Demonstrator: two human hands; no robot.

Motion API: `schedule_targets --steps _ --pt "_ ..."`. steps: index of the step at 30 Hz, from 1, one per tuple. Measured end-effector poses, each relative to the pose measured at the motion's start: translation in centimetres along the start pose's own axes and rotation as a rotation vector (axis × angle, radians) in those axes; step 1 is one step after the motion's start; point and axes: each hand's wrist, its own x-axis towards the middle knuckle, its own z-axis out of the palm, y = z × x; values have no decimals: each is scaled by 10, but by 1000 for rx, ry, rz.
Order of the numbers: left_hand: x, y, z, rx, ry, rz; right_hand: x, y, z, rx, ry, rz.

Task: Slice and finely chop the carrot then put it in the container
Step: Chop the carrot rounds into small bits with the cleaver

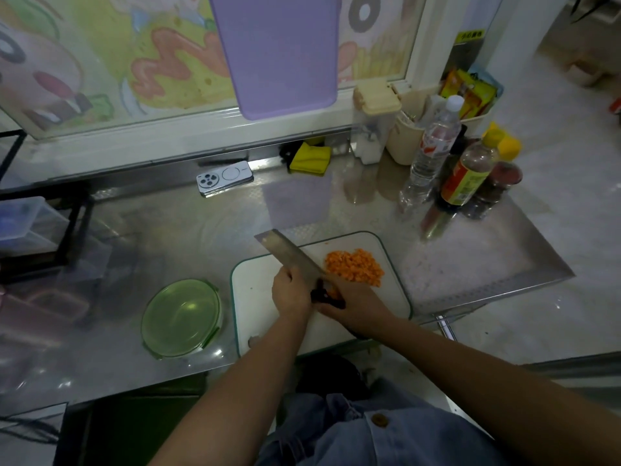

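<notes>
No lettering is legible. Print is present but too blurred to read: a yellow sign point(470, 34) with dark characters, above and behind the water bottle point(433, 142); the water bottle's own red-and-white label; and the yellow label of the dark sauce bottle point(465, 178), just right of the water bottle.

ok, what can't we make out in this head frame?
Head view:
- fingers of the left hand: hidden behind its own back at the cleaver.
- cleaver handle: mostly covered by the right hand.
- green container: glare, lid on or off unclear.
- bottle labels: too blurred to read.
- plastic box: cut off by left edge, dark.
</notes>
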Motion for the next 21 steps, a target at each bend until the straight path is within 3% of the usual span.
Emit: schedule_targets --steps 2,5,11,16,21 --pt "-2 2 10 -58 -43 5 -1 5 -2 155 -94 58" --pt "-8 10 25 -48 -140 60 -4 17 -11 230 -36 65" --pt "-4 11 40 429 -166 329 -11 60 -34 131 247 89" --pt "-1 -6 41 744 -196 348 -8 104 -45 -37 263 303" --pt "4 -15 42 739 -288 261 -4 122 -47 -128 224 382"
